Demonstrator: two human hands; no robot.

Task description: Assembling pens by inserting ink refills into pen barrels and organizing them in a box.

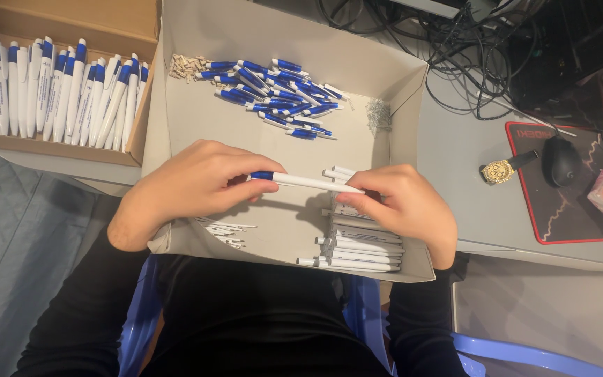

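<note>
Both hands (301,192) pinch white-blue pen (305,182) horizontally between them.

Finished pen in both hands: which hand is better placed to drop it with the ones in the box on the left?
Probably the left hand: it holds the pen by its blue end, nearer the box of finished pens.
</note>
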